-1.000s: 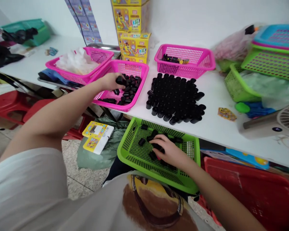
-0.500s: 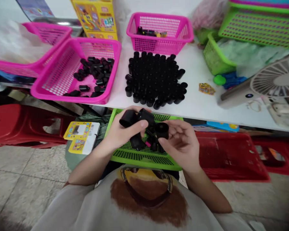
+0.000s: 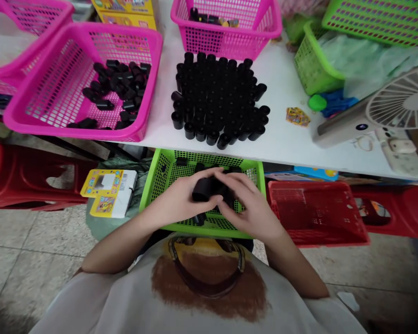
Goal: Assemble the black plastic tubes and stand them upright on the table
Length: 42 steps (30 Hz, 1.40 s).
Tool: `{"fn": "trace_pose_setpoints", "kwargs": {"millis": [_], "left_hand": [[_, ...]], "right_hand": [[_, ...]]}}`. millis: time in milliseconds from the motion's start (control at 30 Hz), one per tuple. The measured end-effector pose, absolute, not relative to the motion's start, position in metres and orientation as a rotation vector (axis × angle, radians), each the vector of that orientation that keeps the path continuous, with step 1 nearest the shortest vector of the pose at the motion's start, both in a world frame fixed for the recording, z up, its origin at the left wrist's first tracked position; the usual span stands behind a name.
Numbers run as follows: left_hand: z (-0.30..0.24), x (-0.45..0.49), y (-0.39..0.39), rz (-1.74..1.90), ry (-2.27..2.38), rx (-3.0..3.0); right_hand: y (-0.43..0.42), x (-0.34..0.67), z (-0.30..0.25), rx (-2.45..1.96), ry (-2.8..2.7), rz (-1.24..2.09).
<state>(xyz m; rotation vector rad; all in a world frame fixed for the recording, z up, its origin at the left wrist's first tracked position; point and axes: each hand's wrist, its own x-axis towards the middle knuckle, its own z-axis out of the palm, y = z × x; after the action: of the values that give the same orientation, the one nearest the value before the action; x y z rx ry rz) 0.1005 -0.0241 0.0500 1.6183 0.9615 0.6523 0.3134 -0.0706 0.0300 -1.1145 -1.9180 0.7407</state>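
Observation:
My left hand (image 3: 181,199) and my right hand (image 3: 251,206) meet over a green basket (image 3: 153,178) on my lap. Both close on black plastic cylinder pieces (image 3: 205,188) held between them. More black pieces lie loose in the green basket under my hands. On the white table (image 3: 285,144) above stands a dense block of upright black tubes (image 3: 218,104). To its left a pink basket (image 3: 55,125) holds several loose black caps (image 3: 118,86).
Another pink basket (image 3: 226,39) with a few parts sits behind the tubes. Green baskets (image 3: 310,69) and a small white fan (image 3: 397,104) stand at the right. A red crate (image 3: 316,211) and red stools (image 3: 24,176) are under the table, with a yellow box (image 3: 107,192) on the floor.
My left hand came back from the pink basket with a black piece. My right hand lifted from the green basket, and both have now closed together on the pieces. The view tilted down.

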Motion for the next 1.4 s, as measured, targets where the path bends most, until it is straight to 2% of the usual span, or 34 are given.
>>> {"fn": "trace_pose_setpoints", "kwargs": {"millis": [100, 233, 367, 533, 600, 700, 800, 967, 1133, 1267, 1400], "left_hand": [[0.039, 0.101, -0.023, 0.673, 0.974, 1.362], [0.034, 0.1, -0.022, 0.84, 0.947, 0.853], [0.035, 0.095, -0.023, 0.95, 1.005, 0.688], [0.03, 0.086, -0.024, 1.02, 1.078, 0.684], [0.027, 0.084, -0.025, 1.008, 1.096, 0.693], [0.024, 0.086, -0.027, 0.974, 1.079, 0.692], [0.025, 0.089, -0.029, 0.942, 1.036, 0.685], [0.028, 0.091, -0.032, 0.936, 1.011, 0.716], [0.026, 0.092, -0.031, 1.023, 1.028, 0.685], [0.02, 0.094, -0.029, 1.131, 1.053, 0.78], [0.015, 0.094, -0.028, 1.197, 1.051, 0.905]], "right_hand": [[-0.055, 0.335, 0.021, -1.244, -1.893, 0.444], [-0.009, 0.389, -0.019, -1.507, -1.469, 0.027], [0.025, 0.428, -0.047, -1.677, -1.372, 0.035], [0.0, 0.401, -0.028, -1.568, -1.564, -0.109], [-0.019, 0.374, -0.023, -1.463, -1.951, 0.017], [-0.038, 0.337, -0.029, -1.308, -2.658, 0.47], [-0.041, 0.32, -0.043, -1.349, -2.89, 0.636], [-0.035, 0.323, -0.049, -1.286, -2.741, 0.878], [-0.051, 0.32, -0.018, -1.129, -2.134, 1.157], [-0.081, 0.301, 0.015, -0.883, -1.796, 1.112], [-0.097, 0.285, 0.024, -1.014, -1.701, 0.954]]}}
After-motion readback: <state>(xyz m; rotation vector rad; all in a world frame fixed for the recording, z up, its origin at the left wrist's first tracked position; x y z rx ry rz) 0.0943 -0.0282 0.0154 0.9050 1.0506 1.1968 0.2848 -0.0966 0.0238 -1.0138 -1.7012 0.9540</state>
